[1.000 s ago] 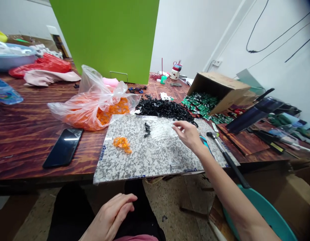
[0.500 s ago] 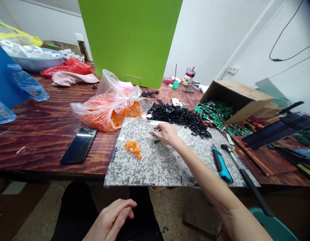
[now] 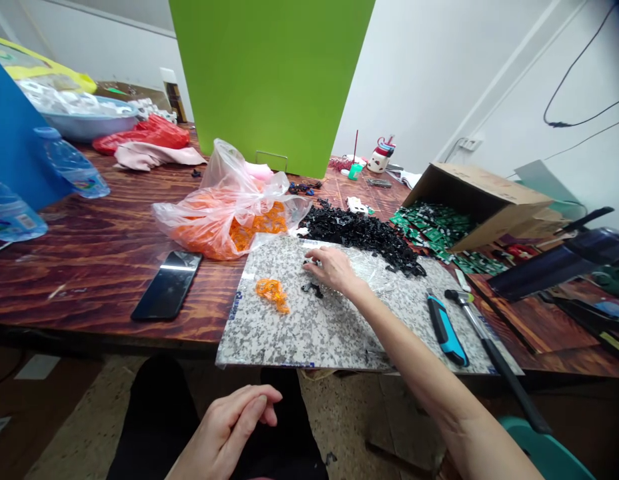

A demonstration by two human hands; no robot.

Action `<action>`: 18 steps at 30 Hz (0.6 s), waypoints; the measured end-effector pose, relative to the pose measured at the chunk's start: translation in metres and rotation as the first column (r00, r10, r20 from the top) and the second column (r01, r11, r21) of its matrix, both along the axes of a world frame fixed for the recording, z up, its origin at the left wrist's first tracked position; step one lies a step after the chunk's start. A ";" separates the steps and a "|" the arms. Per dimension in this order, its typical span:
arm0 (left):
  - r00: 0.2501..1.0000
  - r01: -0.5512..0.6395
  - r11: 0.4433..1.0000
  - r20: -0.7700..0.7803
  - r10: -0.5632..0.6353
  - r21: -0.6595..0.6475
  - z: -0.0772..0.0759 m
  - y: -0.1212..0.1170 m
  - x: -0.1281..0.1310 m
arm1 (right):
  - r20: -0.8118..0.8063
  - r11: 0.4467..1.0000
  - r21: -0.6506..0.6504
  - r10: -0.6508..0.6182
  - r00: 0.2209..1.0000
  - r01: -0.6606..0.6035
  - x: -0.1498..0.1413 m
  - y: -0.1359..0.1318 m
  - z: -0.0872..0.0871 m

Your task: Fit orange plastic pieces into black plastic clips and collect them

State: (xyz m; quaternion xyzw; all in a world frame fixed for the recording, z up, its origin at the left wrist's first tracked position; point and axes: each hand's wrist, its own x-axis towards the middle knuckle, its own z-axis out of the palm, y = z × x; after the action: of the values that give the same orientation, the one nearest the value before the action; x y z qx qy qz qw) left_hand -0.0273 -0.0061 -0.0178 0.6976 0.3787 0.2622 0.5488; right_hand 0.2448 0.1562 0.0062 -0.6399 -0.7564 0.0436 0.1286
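My right hand (image 3: 333, 268) is over the speckled grey board (image 3: 309, 340), its thumb and fingertips closed around a small black plastic part (image 3: 308, 263), mostly hidden by the fingers. A few more black parts (image 3: 313, 289) lie on the board just below it. Behind the hand spreads a heap of black plastic parts (image 3: 359, 230). Low in front of my lap, my left hand (image 3: 229, 427) is closed, thumb pressed against curled fingers; whatever it may hold is hidden. To the left on the board lies a small bunch of orange plastic parts (image 3: 272, 295).
A clear bag of orange parts (image 3: 214, 227) and a phone (image 3: 167, 285) lie left of the board. Right are a blue cutter knife (image 3: 446, 330), a hammer (image 3: 489, 347) and a tipped carton (image 3: 489, 193) spilling green circuit boards (image 3: 434, 223). A green panel (image 3: 269, 80) stands behind.
My right hand has moved left from the black heap's front edge to the few black parts on the board, then lifted slightly off them. My left hand stays low. The view has turned left.
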 end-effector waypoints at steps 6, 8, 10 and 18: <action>0.988 -0.110 0.981 0.091 0.126 -0.159 0.003 -0.001 0.004 | -0.212 0.999 0.021 0.032 0.977 -0.028 -0.010 0.000 0.007; 0.965 -0.168 0.950 0.152 0.213 -0.262 0.003 0.004 0.007 | -0.285 0.999 0.045 0.036 0.958 -0.024 -0.016 -0.018 0.015; 0.935 -0.193 0.916 0.216 0.280 -0.352 0.003 0.012 0.013 | -0.410 0.999 0.035 0.052 0.911 -0.042 -0.024 -0.046 0.023; 0.883 -0.195 0.863 0.300 0.362 -0.465 0.004 0.023 0.055 | -0.962 0.946 -0.174 -0.105 0.251 -0.272 -0.050 -0.150 0.022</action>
State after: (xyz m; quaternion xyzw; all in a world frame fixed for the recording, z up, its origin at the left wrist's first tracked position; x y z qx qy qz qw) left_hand 0.0274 0.0170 -0.0134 0.4350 0.4119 0.3813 0.7041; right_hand 0.1949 0.0066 0.0278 -0.4489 -0.5358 0.5480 0.4596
